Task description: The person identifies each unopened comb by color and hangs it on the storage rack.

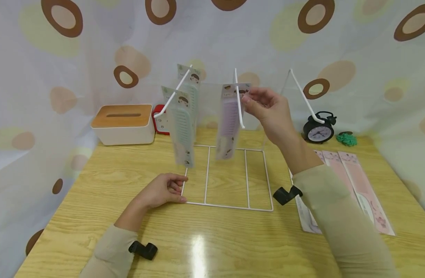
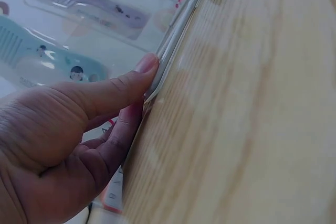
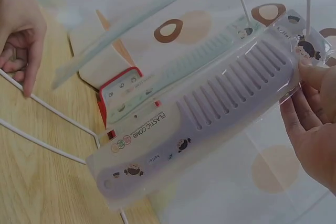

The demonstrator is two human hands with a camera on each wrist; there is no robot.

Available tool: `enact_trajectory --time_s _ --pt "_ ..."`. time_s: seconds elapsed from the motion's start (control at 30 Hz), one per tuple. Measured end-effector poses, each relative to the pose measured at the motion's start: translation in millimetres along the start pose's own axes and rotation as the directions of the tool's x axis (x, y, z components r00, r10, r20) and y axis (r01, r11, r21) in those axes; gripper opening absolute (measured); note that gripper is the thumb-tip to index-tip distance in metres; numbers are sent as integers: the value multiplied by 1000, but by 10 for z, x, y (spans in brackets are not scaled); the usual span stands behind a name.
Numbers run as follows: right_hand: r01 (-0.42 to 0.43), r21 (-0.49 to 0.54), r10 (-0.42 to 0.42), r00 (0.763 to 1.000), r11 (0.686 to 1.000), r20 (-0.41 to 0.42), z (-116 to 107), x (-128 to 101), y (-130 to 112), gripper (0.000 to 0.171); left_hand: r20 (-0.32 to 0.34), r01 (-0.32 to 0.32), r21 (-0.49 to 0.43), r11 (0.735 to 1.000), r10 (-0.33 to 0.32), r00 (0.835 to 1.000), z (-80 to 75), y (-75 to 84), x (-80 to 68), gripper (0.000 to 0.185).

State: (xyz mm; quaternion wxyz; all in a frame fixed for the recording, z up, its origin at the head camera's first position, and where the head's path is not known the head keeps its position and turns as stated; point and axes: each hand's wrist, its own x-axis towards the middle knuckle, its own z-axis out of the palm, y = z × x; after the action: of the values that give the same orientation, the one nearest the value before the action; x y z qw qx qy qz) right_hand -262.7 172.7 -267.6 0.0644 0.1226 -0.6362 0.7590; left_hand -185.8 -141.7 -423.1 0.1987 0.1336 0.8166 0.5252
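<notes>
A white wire rack [image 1: 230,206] stands on the wooden table, three arms rising above its base. My left hand [image 1: 164,189] pinches the base's near left corner between thumb and fingers; the left wrist view shows the thumb [image 2: 121,87] on the wire. High up at the middle arm [image 1: 238,102], my right hand [image 1: 271,114] pinches the top right edge of a packaged purple comb [image 1: 230,121]. The right wrist view shows this plastic comb [image 3: 226,87] in clear film, the arm's wire at its top. Two packaged pale green combs [image 1: 182,125] hang from the left arm.
A tissue box with wooden lid [image 1: 122,129] and a red clock [image 1: 160,125] stand at the back left. At the back right are a black alarm clock [image 1: 319,132] and a green bundle [image 1: 346,139]. Several pink packages [image 1: 361,181] lie right of the rack, partly behind my right arm.
</notes>
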Motion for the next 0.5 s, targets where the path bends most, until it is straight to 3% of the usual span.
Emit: enact_trajectory --time_s 0.13,0.3,0.5 --pt "19 -69 -15 998 997 64 -122 15 10 29 4 -4 5 1000 4 1000 2 6 -3 64" --pt "45 -213 -3 981 976 195 -444 -56 72 40 7 -3 7 1000 3 1000 -2 3 -9 66" --pt "-45 -472 158 967 880 202 -907 -179 259 48 10 -4 13 1000 4 1000 -14 2 -4 66"
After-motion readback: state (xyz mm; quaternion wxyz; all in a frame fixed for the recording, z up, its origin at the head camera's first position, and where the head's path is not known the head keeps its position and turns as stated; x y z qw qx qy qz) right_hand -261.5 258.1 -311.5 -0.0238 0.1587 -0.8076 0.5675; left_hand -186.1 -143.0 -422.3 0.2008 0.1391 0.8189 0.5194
